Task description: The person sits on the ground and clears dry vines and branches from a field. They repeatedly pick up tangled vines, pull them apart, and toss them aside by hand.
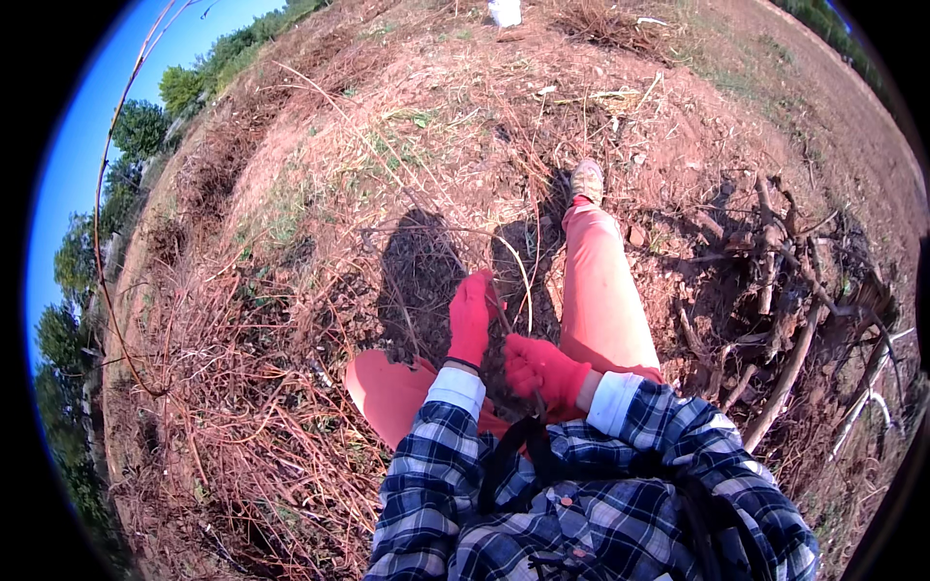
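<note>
My left hand (468, 319), in a red glove, is closed around a thin brown stick (499, 306) in front of my body. Just below it and to the right, my right hand (543, 372), gloved the same way, grips the lower part of that stick. The end of the stick shows under my right fist, near a black cord (517, 436) at my waist. Beyond the left fist a pale curved twig (522, 272) arches over the shaded ground; whether it joins the stick I cannot tell.
Thin reddish twigs (276, 450) lie heaped on the left. Thick cut branches and roots (781, 290) are piled at the right. My outstretched leg (603, 283) is beside the hands. A white container (505, 12) and a brush heap (610, 29) stand farther off on dry soil.
</note>
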Available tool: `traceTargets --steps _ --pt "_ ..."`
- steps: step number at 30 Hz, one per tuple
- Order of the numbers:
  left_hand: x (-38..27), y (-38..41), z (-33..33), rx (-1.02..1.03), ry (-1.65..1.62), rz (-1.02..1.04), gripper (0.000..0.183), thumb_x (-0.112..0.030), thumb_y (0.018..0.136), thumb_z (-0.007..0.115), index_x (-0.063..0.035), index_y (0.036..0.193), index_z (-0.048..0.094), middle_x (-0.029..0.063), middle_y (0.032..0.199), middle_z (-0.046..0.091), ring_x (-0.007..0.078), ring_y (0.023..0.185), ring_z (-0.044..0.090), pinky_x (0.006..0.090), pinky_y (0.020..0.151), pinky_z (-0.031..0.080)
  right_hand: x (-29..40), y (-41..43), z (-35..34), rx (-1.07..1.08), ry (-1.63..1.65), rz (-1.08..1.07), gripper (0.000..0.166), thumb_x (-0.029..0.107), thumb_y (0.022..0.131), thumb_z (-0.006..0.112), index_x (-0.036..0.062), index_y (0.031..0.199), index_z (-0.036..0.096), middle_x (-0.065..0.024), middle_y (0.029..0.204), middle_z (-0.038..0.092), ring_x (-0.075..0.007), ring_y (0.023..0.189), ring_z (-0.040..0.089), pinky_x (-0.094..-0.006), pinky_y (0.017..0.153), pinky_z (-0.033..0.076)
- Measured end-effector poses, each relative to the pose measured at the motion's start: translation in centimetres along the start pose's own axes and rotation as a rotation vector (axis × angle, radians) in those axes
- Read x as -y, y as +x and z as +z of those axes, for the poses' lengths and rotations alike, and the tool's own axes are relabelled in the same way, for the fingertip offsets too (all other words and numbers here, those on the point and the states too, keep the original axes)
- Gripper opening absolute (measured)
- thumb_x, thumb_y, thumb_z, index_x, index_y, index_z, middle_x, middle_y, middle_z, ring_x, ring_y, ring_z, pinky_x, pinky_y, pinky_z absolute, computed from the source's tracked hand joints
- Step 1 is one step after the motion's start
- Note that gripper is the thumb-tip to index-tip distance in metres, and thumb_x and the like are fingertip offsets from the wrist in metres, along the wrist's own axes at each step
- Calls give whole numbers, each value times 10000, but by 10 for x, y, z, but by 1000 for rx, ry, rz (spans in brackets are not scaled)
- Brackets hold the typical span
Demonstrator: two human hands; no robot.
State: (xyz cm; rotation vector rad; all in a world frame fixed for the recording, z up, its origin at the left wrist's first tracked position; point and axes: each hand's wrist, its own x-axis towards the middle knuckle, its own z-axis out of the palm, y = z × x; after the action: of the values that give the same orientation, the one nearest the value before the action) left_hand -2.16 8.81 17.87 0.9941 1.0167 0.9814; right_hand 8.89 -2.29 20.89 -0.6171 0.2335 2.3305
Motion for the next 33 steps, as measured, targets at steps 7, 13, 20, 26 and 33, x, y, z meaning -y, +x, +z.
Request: traceTargets --steps 7,13,20,26,33 --pt "-13 -1 16 -87 -359 -231 378 -378 897 463 -29 1031 520 107 855 589 221 696 615 307 567 544 3 -1 -5 183 82 77 304 300 894 455 162 643 354 79 519 243 -55 394 242 -184 313 189" --pt "-22 0 19 -14 -539 -308 313 -352 903 468 -54 983 526 54 739 569 173 564 558 237 427 434 0 -15 11 36 -173 -27 303 231 899 406 149 617 331 75 523 239 -39 379 222 -177 308 181" --pt "-3 10 -3 80 -617 -394 237 -304 915 470 -79 959 527 -39 649 480 58 445 386 193 326 282 -6 -18 9 20 -323 7 320 309 891 443 150 624 363 64 513 290 -50 375 268 -201 313 196" --pt "-11 33 -55 45 -682 -178 281 -326 917 447 -57 965 513 20 734 546 124 550 510 238 417 390 -26 -26 38 -271 -559 -378 198 250 892 492 53 895 517 35 596 412 -76 415 362 -225 341 265" --pt "-97 3 -36 111 -171 -2 544 -450 910 405 -7 1224 438 157 1076 556 273 974 572 386 820 489 83 -63 43 -193 -197 -882 155 162 902 410 43 883 507 14 556 414 -86 354 301 -228 298 228"
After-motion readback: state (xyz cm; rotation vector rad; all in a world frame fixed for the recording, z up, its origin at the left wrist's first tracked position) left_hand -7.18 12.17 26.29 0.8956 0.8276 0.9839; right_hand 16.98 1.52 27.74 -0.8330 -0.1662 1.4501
